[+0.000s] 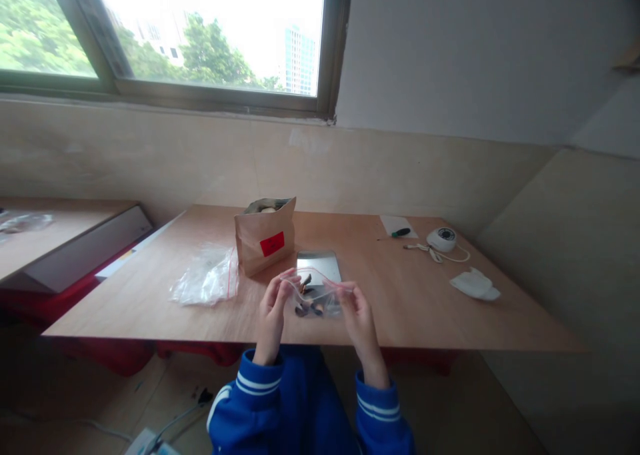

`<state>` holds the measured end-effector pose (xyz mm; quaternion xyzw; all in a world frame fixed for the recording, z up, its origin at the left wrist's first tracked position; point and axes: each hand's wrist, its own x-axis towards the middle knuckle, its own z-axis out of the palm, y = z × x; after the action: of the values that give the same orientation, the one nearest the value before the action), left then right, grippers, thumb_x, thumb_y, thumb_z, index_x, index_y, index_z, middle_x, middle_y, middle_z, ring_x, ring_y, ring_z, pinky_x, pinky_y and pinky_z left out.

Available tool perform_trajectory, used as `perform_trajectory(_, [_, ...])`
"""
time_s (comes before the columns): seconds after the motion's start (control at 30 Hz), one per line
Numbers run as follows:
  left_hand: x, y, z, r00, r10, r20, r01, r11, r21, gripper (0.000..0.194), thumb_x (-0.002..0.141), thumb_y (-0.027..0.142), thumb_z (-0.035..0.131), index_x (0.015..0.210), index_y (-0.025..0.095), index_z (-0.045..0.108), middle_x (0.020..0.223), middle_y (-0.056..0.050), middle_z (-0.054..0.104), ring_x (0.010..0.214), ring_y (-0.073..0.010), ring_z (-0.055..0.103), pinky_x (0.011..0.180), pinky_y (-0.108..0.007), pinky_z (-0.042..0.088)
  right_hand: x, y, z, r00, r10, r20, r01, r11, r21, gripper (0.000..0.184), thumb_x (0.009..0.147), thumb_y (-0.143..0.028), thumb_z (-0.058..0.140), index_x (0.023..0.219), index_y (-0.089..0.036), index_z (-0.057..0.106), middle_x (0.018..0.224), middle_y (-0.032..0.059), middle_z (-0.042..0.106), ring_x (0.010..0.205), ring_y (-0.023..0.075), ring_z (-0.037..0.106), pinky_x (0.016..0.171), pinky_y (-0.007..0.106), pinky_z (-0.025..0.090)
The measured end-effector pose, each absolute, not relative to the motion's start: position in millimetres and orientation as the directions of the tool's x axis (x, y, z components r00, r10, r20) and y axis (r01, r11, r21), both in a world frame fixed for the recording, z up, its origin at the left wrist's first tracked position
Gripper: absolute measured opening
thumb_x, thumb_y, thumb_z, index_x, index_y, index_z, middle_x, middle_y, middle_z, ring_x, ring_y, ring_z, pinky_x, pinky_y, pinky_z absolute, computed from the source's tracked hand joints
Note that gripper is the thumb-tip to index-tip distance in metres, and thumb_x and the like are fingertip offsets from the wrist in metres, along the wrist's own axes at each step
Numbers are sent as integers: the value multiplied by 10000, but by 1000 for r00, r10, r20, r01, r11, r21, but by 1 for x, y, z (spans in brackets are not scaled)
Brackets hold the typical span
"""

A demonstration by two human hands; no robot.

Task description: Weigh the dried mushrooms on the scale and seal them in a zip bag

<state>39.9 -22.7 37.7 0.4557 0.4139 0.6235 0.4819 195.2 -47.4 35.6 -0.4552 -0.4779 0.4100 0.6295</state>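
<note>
While a small clear zip bag [314,298] is held up over the near edge of the wooden table [425,302], its top corners are pinched from both sides in the head view. The left hand [273,312] is closed on the bag's left corner with thumb and fingertips pressed together, and the right hand [356,315] is closed in the same way on the right corner. A red strip is seen along the bag's top, and several small dark pieces are gathered at its bottom. Just behind the bag, a flat silver tray [320,266] is laid on the table. To the left of the tray, a brown paper bag [265,238] with a red label is stood upright, and a loose heap of clear plastic bags [207,278] is spread beside it. Far to the right, a small screwdriver [400,232], a round white device [442,238] with its cord, and a white cloth [474,285] are set well apart from the hands.
</note>
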Motion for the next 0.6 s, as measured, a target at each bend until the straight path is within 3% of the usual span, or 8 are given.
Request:
perform_trajectory(0.1, [46, -28, 38, -110, 983, 149, -194, -168, 967, 363, 816, 465, 596, 1006, 162, 658, 925, -80, 713, 889, -212, 661, 781, -310, 520, 188, -45, 33, 191, 945, 267, 15, 270, -963, 278, 852, -470, 575, 912, -205, 639, 1004, 78, 723, 947, 228, 678, 832, 349, 543])
perform_trajectory(0.2, [51, -35, 38, -130, 970, 204, -95, -217, 972, 295, 802, 441, 626, 907, 174, 693, 887, -61, 712, 841, -196, 656, 743, -276, 511, 187, -46, 34, 172, 941, 291, 85, 280, -956, 287, 848, -469, 580, 902, -202, 670, 952, 69, 727, 889, 223, 682, 767, 323, 547])
perform_trajectory(0.37, [49, -42, 44, -438, 855, 276, -48, -329, 943, 291, 833, 453, 582, 781, 185, 682, 705, -19, 678, 680, -158, 624, 674, -264, 505, 204, -51, 37, 391, 847, 359, 180, 312, -933, 282, 853, -461, 576, 797, -196, 655, 766, 50, 720, 794, 213, 673, 768, 331, 525])
perform_trajectory(0.6, [42, -39, 51, -352, 916, 195, -155, -263, 952, 342, 809, 492, 593, 806, 161, 678, 693, -32, 670, 669, -163, 625, 669, -276, 512, 210, -48, 36, 355, 876, 327, 116, 306, -945, 313, 833, -496, 582, 824, -191, 654, 713, 49, 707, 645, 190, 651, 664, 326, 546])
